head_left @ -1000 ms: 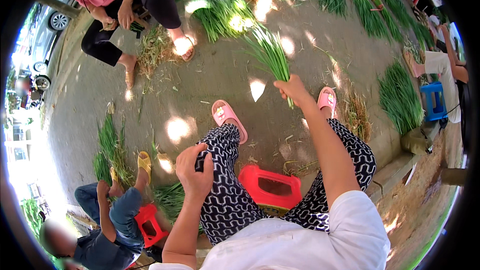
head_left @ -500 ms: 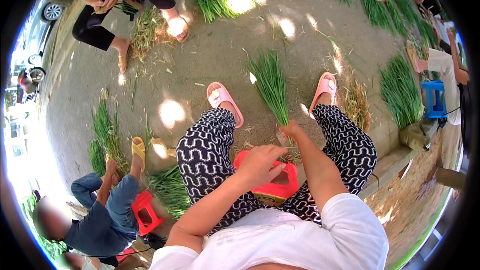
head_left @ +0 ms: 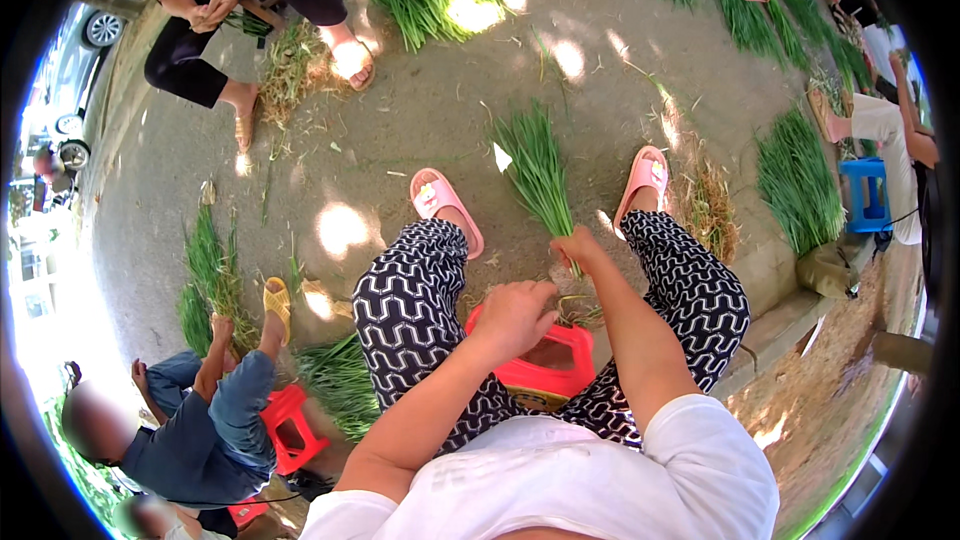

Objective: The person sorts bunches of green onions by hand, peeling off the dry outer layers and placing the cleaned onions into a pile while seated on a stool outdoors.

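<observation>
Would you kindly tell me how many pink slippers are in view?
2: the left pink slipper and the right pink slipper, one on each side of the green bunch in the right hand. No others show.

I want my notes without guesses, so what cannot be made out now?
In the head view:
Left hand: palm and anything in it, hidden by the hand's back.
Bunch of green stalks: gripped part, covered by the right hand.
Nearest red stool: part of its top, behind the left hand.
Green pile, top: far end, cut off by the upper edge.
Co-worker's head, lower left: blurred.
</observation>
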